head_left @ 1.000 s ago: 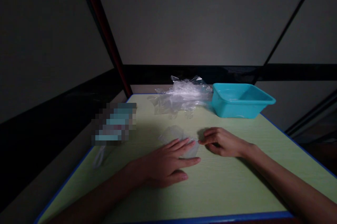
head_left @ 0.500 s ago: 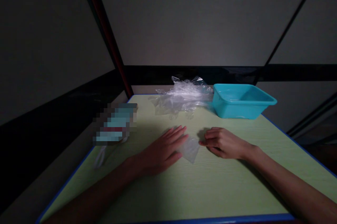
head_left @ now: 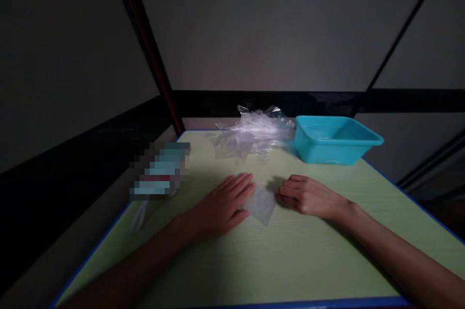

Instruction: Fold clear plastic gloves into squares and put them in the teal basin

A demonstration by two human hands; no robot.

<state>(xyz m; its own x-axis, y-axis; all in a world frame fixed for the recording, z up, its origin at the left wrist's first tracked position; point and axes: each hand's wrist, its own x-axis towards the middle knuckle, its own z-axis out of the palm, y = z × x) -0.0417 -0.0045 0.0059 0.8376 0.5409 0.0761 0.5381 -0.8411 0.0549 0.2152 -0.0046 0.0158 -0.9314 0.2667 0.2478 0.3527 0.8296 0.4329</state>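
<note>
A small clear plastic piece (head_left: 262,206) lies flat on the pale green table (head_left: 276,265). My left hand (head_left: 228,205) rests flat at its left side with the fingers stretched out, the fingertips over or against its edge. At the right corner of the plastic is my right hand (head_left: 303,196), its fingers curled and pressed together. Whether those fingers pinch the edge of the plastic is too small to make out.
Crumpled clear plastic bags (head_left: 254,134) are heaped at the back of the table. Beside them on the right stands a turquoise basin (head_left: 330,150). A blurred-out object (head_left: 160,171) with a white strap lies at the left edge. Walls stand behind and at the left.
My left hand has shifted slightly left, off part of the plastic. The fingers of my right hand have curled in more. The plastic has barely moved.
</note>
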